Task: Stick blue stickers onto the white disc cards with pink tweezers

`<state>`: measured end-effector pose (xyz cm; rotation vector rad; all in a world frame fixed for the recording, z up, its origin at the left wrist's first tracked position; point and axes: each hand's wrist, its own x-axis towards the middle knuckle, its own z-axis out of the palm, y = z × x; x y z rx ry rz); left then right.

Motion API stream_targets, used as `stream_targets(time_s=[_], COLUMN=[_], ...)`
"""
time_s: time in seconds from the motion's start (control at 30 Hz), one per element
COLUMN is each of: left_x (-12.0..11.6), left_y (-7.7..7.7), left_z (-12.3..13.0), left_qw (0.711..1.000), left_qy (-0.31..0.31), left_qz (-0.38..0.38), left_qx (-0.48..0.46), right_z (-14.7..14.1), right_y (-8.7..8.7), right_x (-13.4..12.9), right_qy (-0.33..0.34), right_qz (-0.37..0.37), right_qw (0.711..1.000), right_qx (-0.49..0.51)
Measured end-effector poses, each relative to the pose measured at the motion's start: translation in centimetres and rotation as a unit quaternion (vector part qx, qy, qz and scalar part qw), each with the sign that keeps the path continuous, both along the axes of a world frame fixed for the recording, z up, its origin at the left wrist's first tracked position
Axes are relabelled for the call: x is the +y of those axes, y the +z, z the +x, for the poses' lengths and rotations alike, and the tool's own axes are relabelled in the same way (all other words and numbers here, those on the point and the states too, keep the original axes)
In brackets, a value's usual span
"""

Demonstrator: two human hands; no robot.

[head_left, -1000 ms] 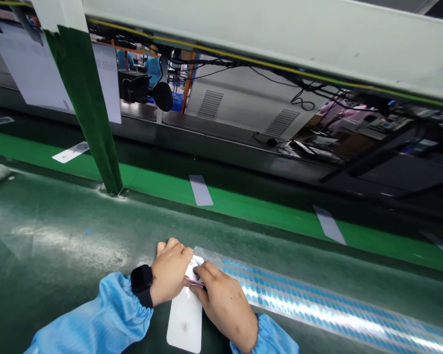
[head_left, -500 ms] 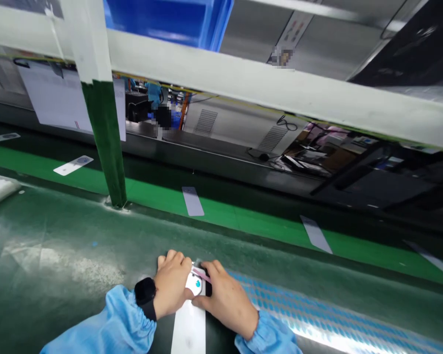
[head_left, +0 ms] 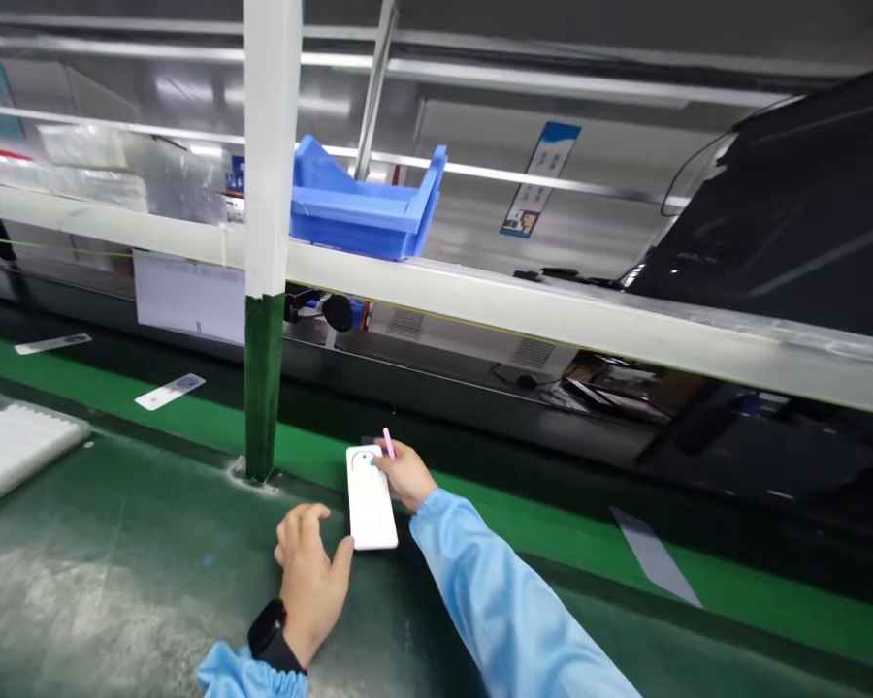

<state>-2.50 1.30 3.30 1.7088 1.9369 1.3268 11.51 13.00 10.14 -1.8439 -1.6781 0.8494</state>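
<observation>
A white phone-shaped panel with a round camera area at its top reaches from the green bench over the edge of the green belt. My right hand grips its upper right side, and a pink stick stands up between the fingers. A small blue spot shows by the thumb. My left hand, a black watch on its wrist, is spread just left of the panel's lower end, with the thumb tip at or very near its corner.
Flat white pieces and a greyish one lie on the belt. A white-and-green post rises at the bench edge, left of my right hand. A white foam tray sits at left; a blue bin is above.
The view has tilted up. My right hand has carried the white panel forward from the bench to the belt. My left hand has let go of it and opened.
</observation>
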Motion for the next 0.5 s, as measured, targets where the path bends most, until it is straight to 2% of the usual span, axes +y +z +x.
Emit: stream_targets(time_s=[0.07, 0.17, 0.37, 0.43, 0.5], left_x=[0.5, 0.6, 0.1, 0.1, 0.3], left_y=[-0.5, -1.0, -1.0, -1.0, -1.2], left_z=[-0.2, 0.2, 1.2, 1.1, 0.9], left_qw=[1.000, 1.000, 0.999, 0.999, 0.998], left_qy=[0.015, 0.006, -0.033, -0.036, -0.036], left_qz=[0.009, 0.007, -0.032, -0.033, -0.023], left_qx=[-0.004, -0.005, -0.011, -0.024, -0.050], right_z=[-0.5, -0.1, -0.7, -1.3, -1.2], right_y=[0.7, 0.3, -2.4, -2.6, -2.0], right_x=[2.6, 4.1, 3.1, 3.0, 3.1], right_qy=[-0.012, -0.013, 0.033, 0.046, 0.059], right_qz=[0.030, 0.032, -0.002, 0.003, 0.015], right_qw=[0.998, 0.990, 0.965, 0.958, 0.951], right_qx=[-0.047, -0.135, -0.261, -0.283, -0.303])
